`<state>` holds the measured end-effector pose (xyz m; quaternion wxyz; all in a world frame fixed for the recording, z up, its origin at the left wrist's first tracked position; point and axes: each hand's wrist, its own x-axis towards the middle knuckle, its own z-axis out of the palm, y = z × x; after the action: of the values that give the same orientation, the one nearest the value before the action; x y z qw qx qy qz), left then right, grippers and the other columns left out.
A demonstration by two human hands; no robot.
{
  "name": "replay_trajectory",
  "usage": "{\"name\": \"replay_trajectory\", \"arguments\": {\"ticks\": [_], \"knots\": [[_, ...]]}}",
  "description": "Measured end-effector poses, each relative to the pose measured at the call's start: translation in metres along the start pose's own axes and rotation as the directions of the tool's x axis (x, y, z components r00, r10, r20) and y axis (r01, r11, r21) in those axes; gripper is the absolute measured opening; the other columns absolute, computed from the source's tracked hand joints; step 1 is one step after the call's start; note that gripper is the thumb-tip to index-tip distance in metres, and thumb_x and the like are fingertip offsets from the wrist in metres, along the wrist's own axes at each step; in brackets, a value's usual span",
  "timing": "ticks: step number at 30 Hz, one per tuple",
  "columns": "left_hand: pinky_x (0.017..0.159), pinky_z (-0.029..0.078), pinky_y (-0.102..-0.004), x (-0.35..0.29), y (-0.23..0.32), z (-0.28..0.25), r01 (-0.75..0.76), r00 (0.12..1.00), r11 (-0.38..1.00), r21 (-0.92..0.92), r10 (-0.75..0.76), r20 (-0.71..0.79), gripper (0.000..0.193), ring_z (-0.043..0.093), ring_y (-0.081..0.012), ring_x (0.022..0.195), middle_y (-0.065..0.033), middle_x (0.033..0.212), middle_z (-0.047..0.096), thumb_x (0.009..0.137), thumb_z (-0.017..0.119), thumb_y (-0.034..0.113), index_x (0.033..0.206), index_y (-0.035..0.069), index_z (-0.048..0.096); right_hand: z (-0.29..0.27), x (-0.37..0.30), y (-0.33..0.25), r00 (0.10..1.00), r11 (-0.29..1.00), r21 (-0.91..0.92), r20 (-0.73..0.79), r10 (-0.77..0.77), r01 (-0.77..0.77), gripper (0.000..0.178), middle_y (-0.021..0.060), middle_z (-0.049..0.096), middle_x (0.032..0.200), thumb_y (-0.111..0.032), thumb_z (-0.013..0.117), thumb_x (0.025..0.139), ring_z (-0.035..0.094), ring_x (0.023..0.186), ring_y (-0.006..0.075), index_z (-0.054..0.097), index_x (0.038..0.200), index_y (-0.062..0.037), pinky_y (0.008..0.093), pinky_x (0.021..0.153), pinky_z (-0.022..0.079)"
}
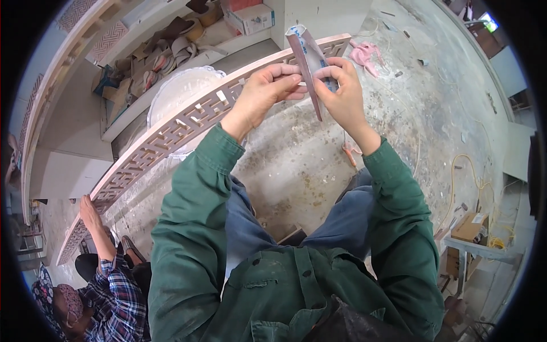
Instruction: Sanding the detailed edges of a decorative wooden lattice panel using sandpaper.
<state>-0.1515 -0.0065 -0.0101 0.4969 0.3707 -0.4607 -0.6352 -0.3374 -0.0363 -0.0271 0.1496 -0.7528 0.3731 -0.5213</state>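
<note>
Between my two hands is a folded sheet of sandpaper [303, 67], its grit side reddish brown, its pale back printed in blue. My left hand [265, 94] pinches it from the left, fingers closed at the brown face. On the other side my right hand [343, 94] grips the sheet with thumb and bent fingers, near the fold. Just behind and below the hands runs a long wooden fretwork panel [171, 130] with a cut-out geometric pattern. At its near left end rests a co-worker's hand [93, 218].
A round white tub [181, 94] stands behind the panel. Shelves hold scraps and a cardboard box [250, 20]. On the floor lie a pink cloth [366, 56], an orange-handled tool [349, 154] and a yellow cord [453, 188]. A co-worker in plaid [122, 296] sits at left.
</note>
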Motion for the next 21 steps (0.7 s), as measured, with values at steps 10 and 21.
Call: {"name": "replay_trajectory", "arguments": {"ticks": [10, 21], "knots": [[0.075, 0.053, -0.0256, -0.002, 0.001, 0.01, -0.153, 0.98, 0.982, 0.112, 0.165, -0.107, 0.018, 0.062, -0.0111, 0.081, -0.005, 0.089, 0.065, 0.09, 0.062, 0.013, 0.101, -0.001, 0.062, 0.004, -0.001, -0.009, 1.0, 0.996, 0.091, -0.003, 0.025, -0.024, 0.012, 0.0118, 0.055, 0.106, -0.009, 0.069, 0.072, 0.054, 0.102, 0.0283, 0.068, 0.083, -0.0065, 0.036, 0.089, 0.043], [0.062, 0.052, -0.0244, 0.006, -0.016, 0.001, -0.158, 0.947, 0.942, 0.296, 0.229, -0.226, 0.019, 0.059, -0.0092, 0.069, -0.004, 0.08, 0.062, 0.092, 0.058, 0.016, 0.097, -0.003, 0.059, 0.005, -0.009, -0.02, 0.994, 0.995, 0.038, 0.051, -0.097, 0.095, 0.022, 0.0126, 0.058, 0.103, -0.003, 0.069, 0.074, 0.058, 0.095, 0.0286, 0.065, 0.095, -0.0052, 0.0354, 0.081, 0.047]]}}
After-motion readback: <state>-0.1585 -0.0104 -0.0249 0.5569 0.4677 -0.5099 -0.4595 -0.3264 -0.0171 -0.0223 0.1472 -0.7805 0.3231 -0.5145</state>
